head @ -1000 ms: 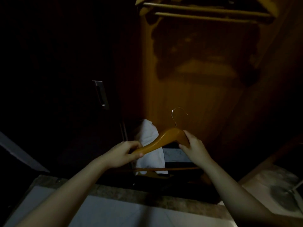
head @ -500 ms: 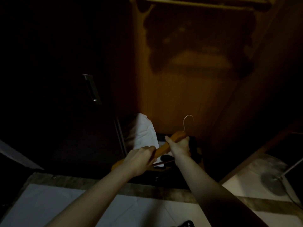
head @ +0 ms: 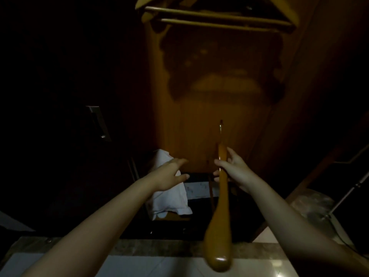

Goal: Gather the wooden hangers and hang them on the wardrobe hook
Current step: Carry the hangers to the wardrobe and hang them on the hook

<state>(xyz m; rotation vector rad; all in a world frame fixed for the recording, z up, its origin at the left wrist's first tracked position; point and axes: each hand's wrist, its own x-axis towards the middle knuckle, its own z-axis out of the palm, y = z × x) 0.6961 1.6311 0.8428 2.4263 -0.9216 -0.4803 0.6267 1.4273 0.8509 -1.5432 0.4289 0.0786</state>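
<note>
At your right hand [head: 234,171], fingers curl round the wooden hanger [head: 221,206] near its neck; you see it edge-on, hook up. Your left hand [head: 168,174] hovers spread, apart from it, over a white cloth [head: 171,198]. Hung hangers [head: 219,17] sit well above, with bare wardrobe panel [head: 199,120] between.

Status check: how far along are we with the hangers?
Done: at least two wooden hangers hang at the top of the wardrobe. In hand: the right hand grips another hanger by its neck, metal hook pointing up; the left hand is open, holding nothing, near a white cloth. Left: hang this one. Whether more lie on the dark wardrobe floor cannot be told.
</note>
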